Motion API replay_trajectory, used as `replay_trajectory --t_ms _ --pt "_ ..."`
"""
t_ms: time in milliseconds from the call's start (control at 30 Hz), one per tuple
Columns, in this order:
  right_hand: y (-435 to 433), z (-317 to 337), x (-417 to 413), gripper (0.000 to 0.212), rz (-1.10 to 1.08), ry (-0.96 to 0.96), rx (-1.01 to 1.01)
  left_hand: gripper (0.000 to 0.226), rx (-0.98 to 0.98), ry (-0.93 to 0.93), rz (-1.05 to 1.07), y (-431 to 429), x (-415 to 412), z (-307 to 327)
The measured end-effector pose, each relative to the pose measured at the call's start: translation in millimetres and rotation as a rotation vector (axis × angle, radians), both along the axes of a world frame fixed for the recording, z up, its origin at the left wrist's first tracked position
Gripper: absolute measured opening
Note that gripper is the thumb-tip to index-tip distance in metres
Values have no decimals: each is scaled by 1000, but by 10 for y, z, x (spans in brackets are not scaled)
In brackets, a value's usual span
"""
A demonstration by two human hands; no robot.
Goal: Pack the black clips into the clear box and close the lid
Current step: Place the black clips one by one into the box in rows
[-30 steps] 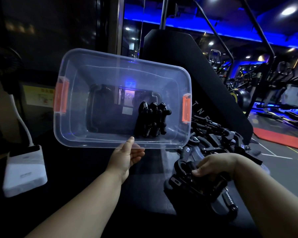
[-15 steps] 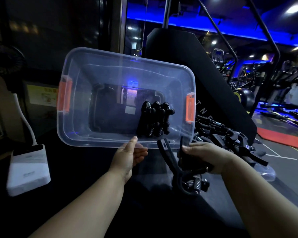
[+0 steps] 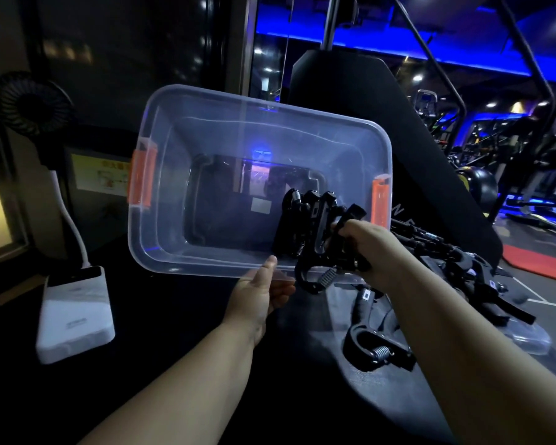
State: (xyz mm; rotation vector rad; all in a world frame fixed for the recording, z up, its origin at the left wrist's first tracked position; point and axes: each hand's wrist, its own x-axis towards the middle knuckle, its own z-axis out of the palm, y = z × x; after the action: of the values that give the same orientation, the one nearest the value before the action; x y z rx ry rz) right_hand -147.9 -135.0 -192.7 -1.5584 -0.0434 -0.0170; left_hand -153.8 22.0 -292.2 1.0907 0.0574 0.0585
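The clear box [image 3: 206, 149] with orange latches is tilted up with its opening facing me. My left hand [image 3: 260, 295] holds its near rim, thumb on the edge. Several black clips [image 3: 297, 220] stand bunched against the box's right inner side. My right hand [image 3: 373, 252] grips a black clip [image 3: 326, 248] at the box's opening, over the near right rim. More black clips [image 3: 456, 261] lie piled on the dark surface to the right, on top of the clear lid [image 3: 527, 338]. One loose black clip [image 3: 376, 345] lies below my right forearm.
A white power bank [image 3: 74, 319] with a white cord sits at the left, below a small black fan [image 3: 32, 104]. A black slanted gym machine panel [image 3: 366, 101] rises behind the box. Gym equipment fills the blue-lit background at the right.
My right hand has lifted a clip from the pile and carried it up and left into the box's opening. The box has stayed tilted in my left hand.
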Motion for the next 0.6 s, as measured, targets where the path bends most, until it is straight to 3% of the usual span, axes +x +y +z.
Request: replay_trajectory --t_ms 200,367,400,500,600 --pt "211 23 262 16 -80 -47 38 31 -13 11 13 -6 28 -12" --pt "363 -33 483 7 -92 -77 -169 50 -33 33 4 9 44 -15" --pt "396 -35 527 13 -101 -77 -228 53 -36 34 -1 9 43 -13" --pt "468 -65 729 61 -91 -78 -418 55 -51 40 -14 8 48 -7" --pt "552 -113 946 57 -96 -99 -555 54 -46 30 -20 9 56 -8"
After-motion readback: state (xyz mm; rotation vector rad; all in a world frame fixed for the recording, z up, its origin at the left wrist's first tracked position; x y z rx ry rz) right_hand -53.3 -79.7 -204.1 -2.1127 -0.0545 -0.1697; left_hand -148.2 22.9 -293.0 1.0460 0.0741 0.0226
